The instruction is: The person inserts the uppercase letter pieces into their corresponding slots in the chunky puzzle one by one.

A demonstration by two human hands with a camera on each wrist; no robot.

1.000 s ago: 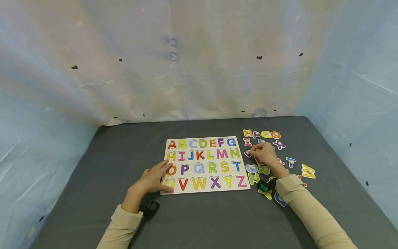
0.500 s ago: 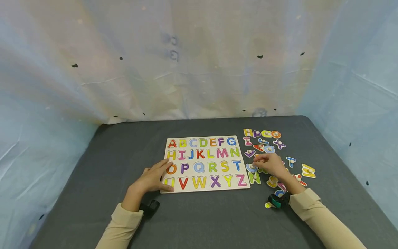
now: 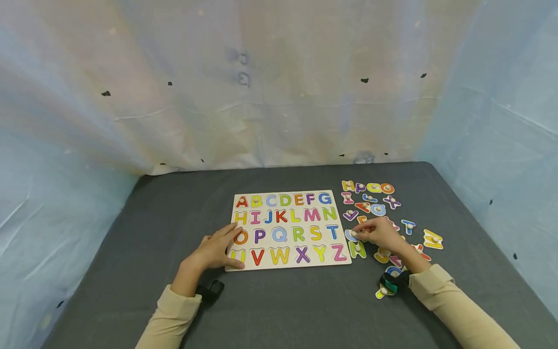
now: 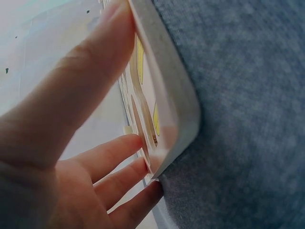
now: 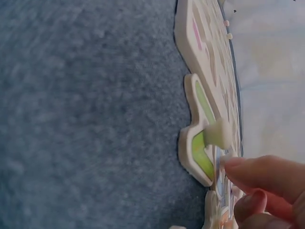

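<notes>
A wooden alphabet puzzle board (image 3: 287, 245) lies flat on the dark table. Spread over its lower left corner, my left hand (image 3: 213, 249) rests with thumb and fingers fairly straight along the edges. Knobbed pieces A (image 3: 241, 201) and B (image 3: 255, 200) sit in the top row. Just right of the board, my right hand (image 3: 380, 233) pinches the knob of a light blue letter piece (image 3: 349, 236), which looks like a C. A green letter piece (image 5: 204, 157) with a pale knob lies directly beside those fingertips in the right wrist view.
Loose letter pieces spread over the table's right side, among them an orange O (image 3: 387, 188), a purple X (image 3: 392, 202), a blue T (image 3: 408, 227) and a yellow piece (image 3: 433, 239). Some lie under the right forearm. A pale sheet (image 3: 287, 97) hangs behind the table.
My right hand has come down and toward me, from beside the purple V-shaped piece to the light blue letter piece, and now pinches its knob. The left hand has stayed put.
</notes>
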